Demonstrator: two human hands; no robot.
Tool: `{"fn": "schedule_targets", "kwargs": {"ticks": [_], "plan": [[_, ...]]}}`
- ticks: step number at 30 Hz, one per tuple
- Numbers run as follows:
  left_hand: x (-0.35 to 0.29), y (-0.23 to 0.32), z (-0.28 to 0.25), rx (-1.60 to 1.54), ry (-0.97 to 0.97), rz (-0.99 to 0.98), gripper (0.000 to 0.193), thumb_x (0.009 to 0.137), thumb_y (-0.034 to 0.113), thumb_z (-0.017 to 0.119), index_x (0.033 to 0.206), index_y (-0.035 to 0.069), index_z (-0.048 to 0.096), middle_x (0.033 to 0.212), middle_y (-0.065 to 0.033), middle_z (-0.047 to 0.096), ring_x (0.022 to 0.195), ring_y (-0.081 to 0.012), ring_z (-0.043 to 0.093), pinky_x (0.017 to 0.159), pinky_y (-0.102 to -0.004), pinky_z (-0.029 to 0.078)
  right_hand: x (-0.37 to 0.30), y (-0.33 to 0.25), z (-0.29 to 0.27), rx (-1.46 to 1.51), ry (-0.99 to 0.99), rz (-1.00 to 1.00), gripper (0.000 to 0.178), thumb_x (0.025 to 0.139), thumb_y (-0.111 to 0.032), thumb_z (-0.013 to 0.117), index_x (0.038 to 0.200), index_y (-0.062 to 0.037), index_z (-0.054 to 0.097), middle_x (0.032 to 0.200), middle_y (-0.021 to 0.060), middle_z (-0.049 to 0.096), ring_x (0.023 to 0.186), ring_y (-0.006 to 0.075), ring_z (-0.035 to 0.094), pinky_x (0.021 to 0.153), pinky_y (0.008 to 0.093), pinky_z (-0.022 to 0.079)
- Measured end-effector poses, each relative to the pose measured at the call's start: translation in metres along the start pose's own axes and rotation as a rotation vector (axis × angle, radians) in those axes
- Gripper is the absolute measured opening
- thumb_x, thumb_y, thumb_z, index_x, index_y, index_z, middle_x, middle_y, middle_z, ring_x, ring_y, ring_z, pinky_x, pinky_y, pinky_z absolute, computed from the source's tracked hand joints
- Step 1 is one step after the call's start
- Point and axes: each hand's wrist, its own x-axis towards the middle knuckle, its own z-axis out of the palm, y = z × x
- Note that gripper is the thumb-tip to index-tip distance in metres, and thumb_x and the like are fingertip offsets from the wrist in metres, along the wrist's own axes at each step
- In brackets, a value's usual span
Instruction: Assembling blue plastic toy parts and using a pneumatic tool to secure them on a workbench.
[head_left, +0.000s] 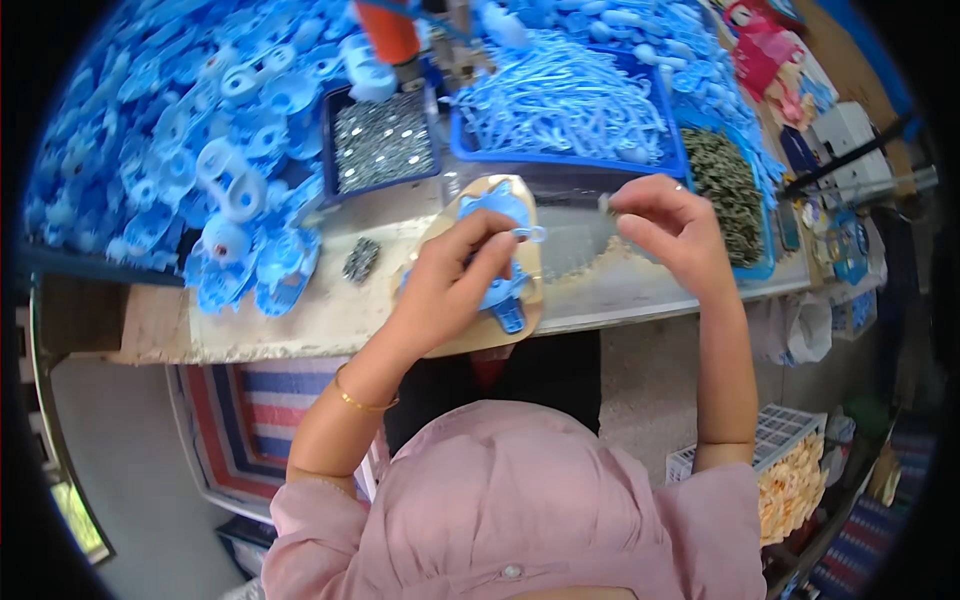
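My left hand [450,275] is closed in a pinch over a beige board [532,292]. A small light-blue plastic piece with a ring-shaped end [533,235] sticks out past its fingertips. Under that hand lies a blue molded plastic shell [508,312], partly covered by the fingers. To the right, my right hand [678,232] hovers over the table, thumb and forefinger pinched on a tiny pale greyish part [604,203] too small to name. A little pile of small metal parts [361,260] rests left of the board.
Blue plastic shells [235,180] are heaped at the left. Behind the board stand a dark bin of small metal parts [385,140] and a blue tray of light-blue strips [560,100]. A blue bin of greyish-green parts [728,190] is at right. An orange-handled tool [388,35] hangs above.
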Motion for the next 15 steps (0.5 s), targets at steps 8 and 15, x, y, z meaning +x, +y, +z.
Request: {"fn": "schedule_targets", "kwargs": {"ticks": [8, 15], "plan": [[-0.024, -0.004, -0.014, -0.099, -0.033, -0.03, 0.017, 0.101, 0.016, 0.061, 0.105, 0.0, 0.056, 0.087, -0.004, 0.064, 0.08, -0.0102, 0.063, 0.073, -0.0258, 0.05, 0.011, -0.021, 0.071, 0.103, -0.35, -0.007, 0.019, 0.092, 0.002, 0.066, 0.11, 0.0009, 0.07, 0.109, 0.0068, 0.069, 0.098, 0.0116, 0.063, 0.083, 0.0253, 0.051], [-0.041, -0.007, -0.022, 0.053, -0.003, 0.048, 0.015, 0.099, 0.013, 0.064, 0.102, 0.0, 0.058, 0.086, -0.0041, 0.064, 0.079, -0.0106, 0.062, 0.071, -0.0263, 0.05, 0.006, -0.027, 0.089, 0.314, -0.353, 0.168, 0.028, 0.091, 0.0, 0.069, 0.118, -0.0017, 0.06, 0.105, 0.0069, 0.067, 0.097, 0.0093, 0.064, 0.085, 0.0249, 0.052]]}}
